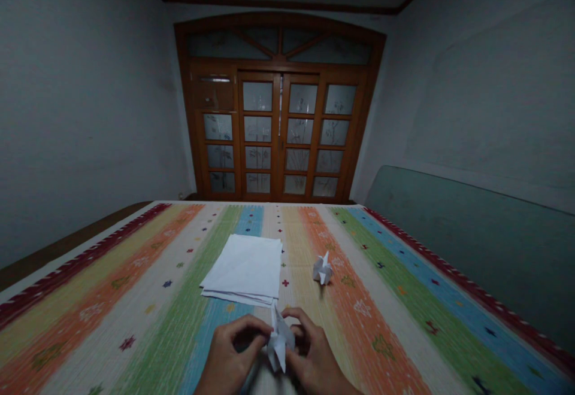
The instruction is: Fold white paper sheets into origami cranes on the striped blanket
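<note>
Both my hands meet at the bottom centre over a striped cloth. My left hand (231, 356) and my right hand (314, 356) are closed, each pinching one side of a small white folded paper figure (279, 342), whose point stands up between my fingers. Just beyond my hands lies a stack of white paper sheets (245, 269). A second folded white paper figure (322, 269) rests on the cloth to the right of the stack, apart from both hands.
The multicoloured striped cloth (404, 299) covers a wide flat surface reaching to a wooden glazed door (278, 137) at the far wall. A dark green panel (471, 239) runs along the right edge. Bare walls stand on both sides.
</note>
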`<action>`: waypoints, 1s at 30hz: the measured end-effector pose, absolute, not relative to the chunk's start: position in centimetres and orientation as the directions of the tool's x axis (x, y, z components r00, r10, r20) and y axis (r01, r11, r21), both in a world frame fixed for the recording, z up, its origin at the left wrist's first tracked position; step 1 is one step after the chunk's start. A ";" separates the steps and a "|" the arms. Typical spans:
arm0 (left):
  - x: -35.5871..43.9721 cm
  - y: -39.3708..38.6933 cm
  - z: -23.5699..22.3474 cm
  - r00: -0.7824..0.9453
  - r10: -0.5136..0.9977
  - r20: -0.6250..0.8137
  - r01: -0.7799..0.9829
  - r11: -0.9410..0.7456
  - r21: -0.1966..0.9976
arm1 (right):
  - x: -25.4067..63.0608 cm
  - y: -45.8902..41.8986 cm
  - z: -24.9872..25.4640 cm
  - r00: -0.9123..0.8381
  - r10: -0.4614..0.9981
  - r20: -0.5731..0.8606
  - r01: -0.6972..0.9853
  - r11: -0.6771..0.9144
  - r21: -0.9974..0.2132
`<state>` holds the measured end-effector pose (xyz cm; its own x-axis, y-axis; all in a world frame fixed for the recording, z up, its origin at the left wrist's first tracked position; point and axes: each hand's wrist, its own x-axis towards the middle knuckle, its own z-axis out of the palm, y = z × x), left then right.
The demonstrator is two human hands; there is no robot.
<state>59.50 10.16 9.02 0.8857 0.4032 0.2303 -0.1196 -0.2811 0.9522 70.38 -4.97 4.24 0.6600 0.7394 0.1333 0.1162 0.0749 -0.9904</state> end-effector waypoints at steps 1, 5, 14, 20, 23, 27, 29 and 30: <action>59.5 10.1 9.1 0.891 0.393 0.228 -0.124 -0.273 0.954 | 70.4 -5.0 4.2 0.657 0.741 0.136 0.126 0.070 -0.990; 59.4 10.0 9.1 0.896 0.357 0.265 -0.155 -0.308 0.939 | 70.4 -5.1 4.0 0.654 0.736 0.175 0.183 0.071 -0.981; 59.7 9.9 9.1 0.881 0.407 0.240 -0.113 -0.312 0.943 | 70.3 -5.3 4.6 0.622 0.764 0.170 0.257 0.006 -0.966; 59.4 9.6 9.5 0.848 0.408 0.339 -0.211 -0.326 0.921 | 70.3 -5.4 4.2 0.601 0.777 0.188 0.238 0.050 -0.970; 59.3 9.6 9.2 0.836 0.409 0.365 -0.228 -0.347 0.910 | 70.2 -5.2 4.6 0.612 0.776 0.152 0.158 0.068 -0.985; 59.4 9.9 8.3 0.826 0.425 0.370 -0.224 -0.354 0.908 | 70.3 -5.0 5.1 0.636 0.764 0.106 0.050 0.096 -0.994; 59.5 10.0 8.0 0.828 0.445 0.340 -0.208 -0.318 0.925 | 70.3 -4.9 5.2 0.642 0.759 0.112 0.055 0.100 -0.993; 59.6 10.0 7.9 0.834 0.451 0.319 -0.203 -0.287 0.936 | 70.3 -5.0 5.3 0.641 0.758 0.121 0.068 0.101 -0.993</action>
